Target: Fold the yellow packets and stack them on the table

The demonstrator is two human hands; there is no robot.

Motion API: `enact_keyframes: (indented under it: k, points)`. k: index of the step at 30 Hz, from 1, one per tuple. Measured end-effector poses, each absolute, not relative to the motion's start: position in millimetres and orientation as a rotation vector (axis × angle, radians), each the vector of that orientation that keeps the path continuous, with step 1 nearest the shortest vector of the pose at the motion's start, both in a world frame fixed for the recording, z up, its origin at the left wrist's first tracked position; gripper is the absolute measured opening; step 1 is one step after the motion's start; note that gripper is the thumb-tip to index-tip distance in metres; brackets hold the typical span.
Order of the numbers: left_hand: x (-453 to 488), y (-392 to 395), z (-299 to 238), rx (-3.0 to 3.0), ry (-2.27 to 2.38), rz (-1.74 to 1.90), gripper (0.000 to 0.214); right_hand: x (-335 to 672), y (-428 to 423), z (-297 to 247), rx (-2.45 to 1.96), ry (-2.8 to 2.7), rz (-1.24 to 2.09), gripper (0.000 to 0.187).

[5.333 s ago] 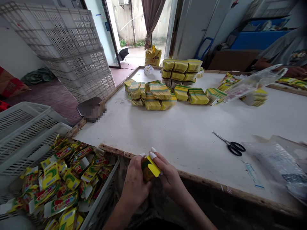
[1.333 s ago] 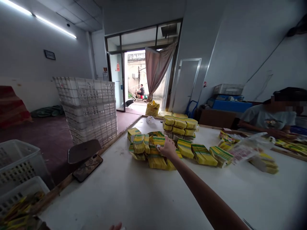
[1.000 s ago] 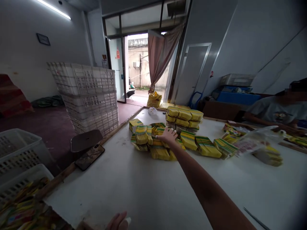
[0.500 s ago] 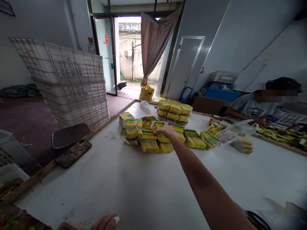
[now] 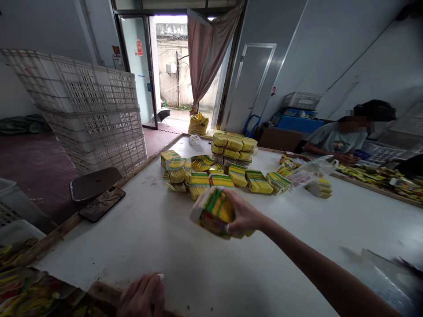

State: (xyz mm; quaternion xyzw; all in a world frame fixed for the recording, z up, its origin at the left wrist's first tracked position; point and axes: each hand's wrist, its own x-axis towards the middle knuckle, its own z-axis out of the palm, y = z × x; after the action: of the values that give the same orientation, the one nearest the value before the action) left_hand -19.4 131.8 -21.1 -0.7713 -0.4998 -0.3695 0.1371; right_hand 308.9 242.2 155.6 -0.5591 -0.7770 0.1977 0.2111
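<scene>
Bundle of yellow-green cartons (image 5: 214,209) sits tilted in your right hand (image 5: 244,211), gripped between thumb and fingers, on the near side of the heap (image 5: 198,181). Half a second ago that hand is at the heap; now the bundle is clear of it, apparently free to handle separately. Your left hand (image 5: 143,295) lies curled by the tabletop (image 5: 158,246) edge; no telling whether it holds anything. Count one held bundle, three bundles (image 5: 259,181) in a row right of the heap, one phone (image 5: 103,204).
</scene>
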Motion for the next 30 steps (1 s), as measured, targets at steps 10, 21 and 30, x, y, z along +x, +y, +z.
enact_keyframes:
  k: [10,21,30]
  points:
    - [-19.5,126.7,-17.4,-2.243,-1.482,-0.951,0.017,284.7,172.7,81.6,-1.215,-2.813,0.672,0.132]
    - [-17.7,127.9,-12.7,-2.226,-1.494,-0.93,0.019,257.8,158.4,68.7,-1.425,-2.605,0.437,0.115]
    - [-14.1,131.6,-3.6,-2.434,-2.285,-1.392,0.045,258.2,124.6,126.8,-1.078,-2.684,0.316,0.112]
